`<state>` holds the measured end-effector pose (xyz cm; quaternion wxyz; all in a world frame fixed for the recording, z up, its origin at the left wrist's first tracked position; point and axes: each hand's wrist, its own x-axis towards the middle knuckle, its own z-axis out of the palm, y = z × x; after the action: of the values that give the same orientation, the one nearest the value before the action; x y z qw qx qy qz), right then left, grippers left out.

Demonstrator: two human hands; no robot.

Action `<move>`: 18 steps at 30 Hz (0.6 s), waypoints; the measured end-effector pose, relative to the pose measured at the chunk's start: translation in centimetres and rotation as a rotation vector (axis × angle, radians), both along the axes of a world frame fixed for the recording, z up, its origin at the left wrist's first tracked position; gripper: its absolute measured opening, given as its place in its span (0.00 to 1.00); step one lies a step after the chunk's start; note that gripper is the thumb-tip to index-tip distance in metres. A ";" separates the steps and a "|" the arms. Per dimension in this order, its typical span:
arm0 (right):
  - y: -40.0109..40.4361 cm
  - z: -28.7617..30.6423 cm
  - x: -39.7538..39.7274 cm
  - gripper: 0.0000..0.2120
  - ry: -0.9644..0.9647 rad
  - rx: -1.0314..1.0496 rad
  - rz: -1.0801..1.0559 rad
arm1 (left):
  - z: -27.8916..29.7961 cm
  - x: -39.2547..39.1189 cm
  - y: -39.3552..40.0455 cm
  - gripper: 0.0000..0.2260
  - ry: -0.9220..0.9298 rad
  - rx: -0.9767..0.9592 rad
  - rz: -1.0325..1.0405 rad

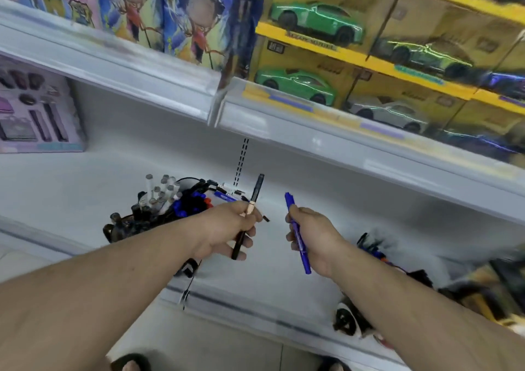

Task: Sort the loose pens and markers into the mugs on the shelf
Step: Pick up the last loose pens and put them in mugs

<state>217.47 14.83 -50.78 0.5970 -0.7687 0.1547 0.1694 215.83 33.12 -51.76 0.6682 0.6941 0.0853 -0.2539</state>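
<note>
The left hand (227, 228) reaches over the white shelf (85, 189), its fingers curled around a black pen (251, 208) pointing upward. The right hand (312, 237) grips a blue marker (297, 233) just beside it. Mugs full of pens (159, 203) stand behind the left hand.

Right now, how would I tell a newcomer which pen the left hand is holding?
Find the white lower shelf under the toy car boxes. Two hands hover over its middle; the left hand is beside the cluster of pens. Its fingers grip a slim black pen with a pale band, unlike the right hand's blue marker.
</note>
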 end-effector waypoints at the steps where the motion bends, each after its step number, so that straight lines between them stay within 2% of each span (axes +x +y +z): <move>1: -1.2 0.2 -0.1 0.13 -0.040 -0.092 -0.004 | 0.1 0.1 -1.1 0.08 0.005 -0.036 0.033; 3: -3.6 0.8 -0.1 0.12 -0.134 -0.198 -0.043 | 0.3 0.3 -3.3 0.09 0.014 -0.064 0.053; 5: -6.3 1.5 0.2 0.11 -0.212 -0.207 -0.086 | 0.5 0.5 -5.5 0.11 0.022 -0.045 0.023; 8: -10.6 2.3 0.5 0.02 -0.306 -0.268 -0.174 | 0.5 0.9 -8.6 0.12 0.062 -0.020 -0.031; 11: -14.8 2.8 0.7 0.11 -0.328 -0.316 -0.250 | 0.0 1.6 -11.6 0.12 0.070 0.006 -0.096; 13: -17.2 3.0 0.8 0.11 -0.324 -0.381 -0.228 | -0.4 2.1 -13.4 0.12 0.051 0.034 -0.148; 16: -20.4 2.6 1.3 0.04 -0.328 -0.482 -0.176 | -1.1 2.9 -15.5 0.11 0.042 0.046 -0.157; 18: -21.9 1.9 1.9 0.06 -0.335 -0.588 -0.124 | -1.8 3.4 -16.4 0.10 0.036 0.026 -0.138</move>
<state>219.36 -7.08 -48.85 0.3762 -0.9142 0.1433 -0.0476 219.23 16.73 -53.54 0.6383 0.7024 0.0525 -0.3106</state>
